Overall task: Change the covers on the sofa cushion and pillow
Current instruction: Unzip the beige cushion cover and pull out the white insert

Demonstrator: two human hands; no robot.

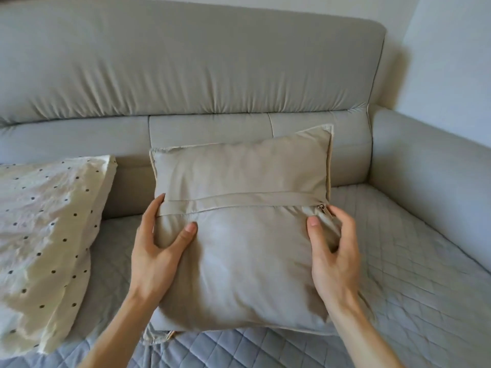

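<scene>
**Item: sofa cushion, old cover on, zip apparently closed**

Beige square fabric sofa cushion (247, 261), propped upright on the blue-grey quilted seat throw (411, 274) of a pale grey upholstered sofa (186, 75), zip side facing the person.

Left hand (154, 251) grips the cushion's left edge, thumb pressed into the front and fingers curled round the side.

Right hand (337, 256) pinches bunched cover fabric just below the small metal zip pull (322, 207). The pull sits at the right end of the flap-covered zip. Whether a fingertip touches the pull cannot be told.

Cream cotton pillow with dark dots (45, 229) lies at left, apart from the cushion.

Step in hand, by judgement: opening the old cover. The next move calls for a fine pinch on the zip pull, drawn leftward along the flap while the left hand braces the cushion.
</scene>
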